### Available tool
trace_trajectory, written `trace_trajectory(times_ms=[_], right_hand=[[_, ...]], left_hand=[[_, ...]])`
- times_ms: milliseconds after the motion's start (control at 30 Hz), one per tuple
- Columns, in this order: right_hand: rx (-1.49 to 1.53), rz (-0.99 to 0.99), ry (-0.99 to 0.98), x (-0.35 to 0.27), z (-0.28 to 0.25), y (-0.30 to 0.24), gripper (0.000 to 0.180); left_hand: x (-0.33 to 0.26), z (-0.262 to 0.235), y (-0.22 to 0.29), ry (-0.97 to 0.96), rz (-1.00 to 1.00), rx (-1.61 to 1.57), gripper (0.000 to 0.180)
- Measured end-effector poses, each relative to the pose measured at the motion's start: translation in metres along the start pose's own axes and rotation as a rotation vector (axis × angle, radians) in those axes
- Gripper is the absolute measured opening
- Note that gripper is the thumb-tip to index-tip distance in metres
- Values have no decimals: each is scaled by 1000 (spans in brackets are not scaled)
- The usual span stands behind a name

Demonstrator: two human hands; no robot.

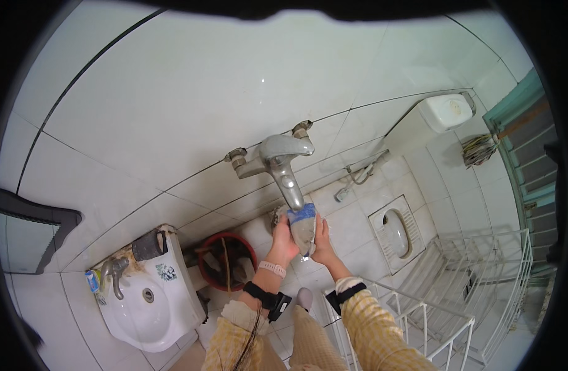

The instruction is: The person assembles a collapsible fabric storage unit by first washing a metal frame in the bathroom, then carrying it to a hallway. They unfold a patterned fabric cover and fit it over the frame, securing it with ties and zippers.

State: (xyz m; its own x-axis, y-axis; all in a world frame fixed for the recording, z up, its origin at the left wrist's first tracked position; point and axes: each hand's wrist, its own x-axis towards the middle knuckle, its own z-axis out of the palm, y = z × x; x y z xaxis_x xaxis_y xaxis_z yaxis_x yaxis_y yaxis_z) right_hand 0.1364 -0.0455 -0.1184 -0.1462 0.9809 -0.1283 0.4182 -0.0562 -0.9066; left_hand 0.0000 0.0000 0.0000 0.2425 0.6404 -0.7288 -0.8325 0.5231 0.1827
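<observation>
Below the spout of a wall-mounted chrome faucet (285, 164), a crumpled grey cloth with a blue patch (304, 230) is held between my two hands. My left hand (284, 241) is closed along its left side, with the fingers partly hidden behind it. My right hand (322, 241) grips the other side, its fingers pointing up along the cloth. The cloth's upper blue end touches or nearly touches the spout tip. A small bright glint of water shows at its lower end. A pink band and black straps circle my wrists.
To the left are a white sink (149, 316) with its own tap (115, 276) and a red bucket (253, 250) holding dark things. White wire racks (445, 315) stand close on my right. Beyond them are a squat toilet (396, 235) and a cistern (443, 114).
</observation>
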Motion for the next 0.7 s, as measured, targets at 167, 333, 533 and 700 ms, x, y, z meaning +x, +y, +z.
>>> trace_trajectory(times_ms=[167, 333, 533, 700], right_hand=[[330, -215, -29, 56, 49, 33, 99], [706, 244, -149, 96, 47, -1, 60], [325, 222, -158, 88, -1, -92, 58], [478, 3, -365, 38, -29, -134, 63]], left_hand=[[-30, -14, 16, -119, 19, -105, 43], [-45, -63, 42, -151, 212, -267, 43], [-13, -108, 47, 336, 22, -137, 63], [27, -82, 14, -119, -39, -219, 66]])
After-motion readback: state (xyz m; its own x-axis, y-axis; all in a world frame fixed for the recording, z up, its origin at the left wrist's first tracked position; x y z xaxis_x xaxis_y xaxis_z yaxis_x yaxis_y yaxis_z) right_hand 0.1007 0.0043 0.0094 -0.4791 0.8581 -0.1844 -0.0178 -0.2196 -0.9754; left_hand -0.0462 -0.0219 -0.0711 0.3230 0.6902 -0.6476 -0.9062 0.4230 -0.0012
